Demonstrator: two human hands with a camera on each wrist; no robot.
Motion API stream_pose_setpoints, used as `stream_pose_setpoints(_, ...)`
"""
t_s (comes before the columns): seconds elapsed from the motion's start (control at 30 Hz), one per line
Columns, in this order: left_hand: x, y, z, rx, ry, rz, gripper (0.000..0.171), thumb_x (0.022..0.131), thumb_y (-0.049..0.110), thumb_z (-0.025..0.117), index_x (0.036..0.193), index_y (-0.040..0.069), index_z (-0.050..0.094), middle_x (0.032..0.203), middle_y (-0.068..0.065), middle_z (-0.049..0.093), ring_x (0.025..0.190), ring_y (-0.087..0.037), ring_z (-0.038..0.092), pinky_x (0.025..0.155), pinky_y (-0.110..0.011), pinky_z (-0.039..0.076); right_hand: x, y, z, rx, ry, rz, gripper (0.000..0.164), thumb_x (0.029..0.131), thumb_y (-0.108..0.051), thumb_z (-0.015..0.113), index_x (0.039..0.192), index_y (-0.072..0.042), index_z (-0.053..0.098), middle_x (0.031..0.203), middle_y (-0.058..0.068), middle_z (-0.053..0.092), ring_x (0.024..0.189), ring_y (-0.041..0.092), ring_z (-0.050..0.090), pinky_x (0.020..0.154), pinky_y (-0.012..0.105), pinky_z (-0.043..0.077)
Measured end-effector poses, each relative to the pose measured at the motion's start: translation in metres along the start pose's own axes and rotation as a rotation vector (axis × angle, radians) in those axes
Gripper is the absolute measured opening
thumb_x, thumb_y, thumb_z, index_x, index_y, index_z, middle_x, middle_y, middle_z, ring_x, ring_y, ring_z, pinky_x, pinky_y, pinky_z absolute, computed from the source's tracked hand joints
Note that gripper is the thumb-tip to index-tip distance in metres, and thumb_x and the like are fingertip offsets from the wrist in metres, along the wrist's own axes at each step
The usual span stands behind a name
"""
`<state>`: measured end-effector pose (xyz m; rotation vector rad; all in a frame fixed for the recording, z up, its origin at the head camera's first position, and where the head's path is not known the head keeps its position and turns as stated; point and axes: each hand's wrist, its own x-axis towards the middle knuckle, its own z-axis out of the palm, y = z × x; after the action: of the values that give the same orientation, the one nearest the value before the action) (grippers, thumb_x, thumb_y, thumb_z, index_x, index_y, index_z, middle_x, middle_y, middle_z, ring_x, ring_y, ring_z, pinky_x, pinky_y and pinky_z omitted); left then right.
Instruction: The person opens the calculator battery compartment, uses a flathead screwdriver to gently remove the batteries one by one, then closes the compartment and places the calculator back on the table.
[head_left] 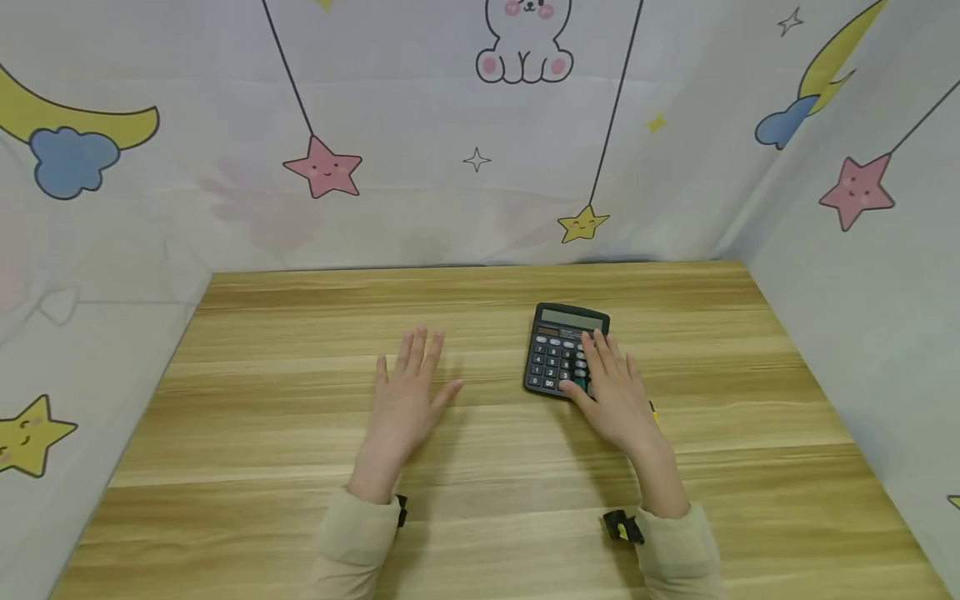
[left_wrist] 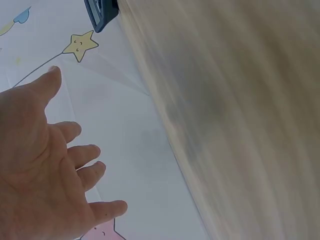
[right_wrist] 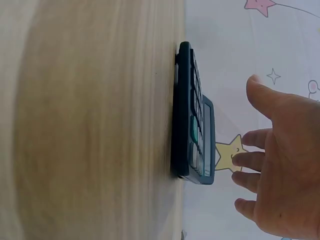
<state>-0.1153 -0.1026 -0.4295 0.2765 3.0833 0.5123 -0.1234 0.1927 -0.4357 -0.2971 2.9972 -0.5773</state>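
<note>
A black desk calculator (head_left: 551, 354) lies on the wooden table, its display at the far end. My right hand (head_left: 617, 400) hovers over its right side with fingers spread, covering some of the keys in the head view. From the right wrist, a gap shows between this hand (right_wrist: 287, 165) and the calculator (right_wrist: 192, 120). My left hand (head_left: 405, 404) is held over the table to the left of the calculator, its fingers straight and apart. Nothing is in the left palm (left_wrist: 40, 165).
The wooden table (head_left: 300, 333) meets a white cloth backdrop (head_left: 420, 108) with printed stars at its back and sides. Black straps (head_left: 622, 527) show at both cuffs. A small yellow and black thing (head_left: 654, 412) peeks out beside the right wrist, mostly hidden.
</note>
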Motion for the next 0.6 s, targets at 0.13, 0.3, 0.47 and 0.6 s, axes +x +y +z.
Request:
stream_pose_setpoints(0.13,0.003,0.006,0.003,-0.012,0.003,0.015,0.073,0.098,0.051,0.044,0.156,0.021,0.012,0.163,-0.007,0.007,0.151,-0.028,0.007,0.116,-0.062,0.01,-0.001,0.002,0.0,0.022,0.005,0.009,0.08,0.097,-0.051,0.045,0.156,-0.012,0.006,0.162,0.016,0.006,0.15,0.035,0.002,0.118,0.057,0.003)
stream_pose_setpoints(0.3,0.007,0.013,0.004,-0.026,-0.006,0.026,0.072,0.098,0.052,0.043,0.156,0.02,0.014,0.163,-0.007,0.007,0.151,-0.027,0.008,0.115,-0.061,0.012,-0.001,0.003,0.0,0.047,0.015,0.015,0.08,0.097,-0.05,0.047,0.156,-0.011,0.007,0.162,0.016,0.005,0.15,0.036,0.003,0.118,0.057,0.003)
stream_pose_setpoints(0.47,0.013,0.021,0.006,-0.036,-0.02,0.035,0.074,0.097,0.052,0.044,0.156,0.021,0.011,0.163,-0.006,0.007,0.151,-0.027,0.009,0.116,-0.061,0.012,0.0,0.006,0.001,0.064,0.019,0.023,0.08,0.097,-0.048,0.048,0.155,-0.01,0.008,0.162,0.019,0.005,0.149,0.039,0.005,0.118,0.057,0.005)
stream_pose_setpoints(0.6,0.018,0.029,0.01,-0.055,-0.041,0.044,0.074,0.097,0.05,0.046,0.156,0.02,0.011,0.162,-0.004,0.007,0.151,-0.025,0.008,0.117,-0.059,0.011,0.001,0.009,0.001,0.083,0.015,0.028,0.08,0.097,-0.049,0.047,0.155,-0.009,0.009,0.162,0.02,0.005,0.149,0.04,0.006,0.118,0.057,0.006)
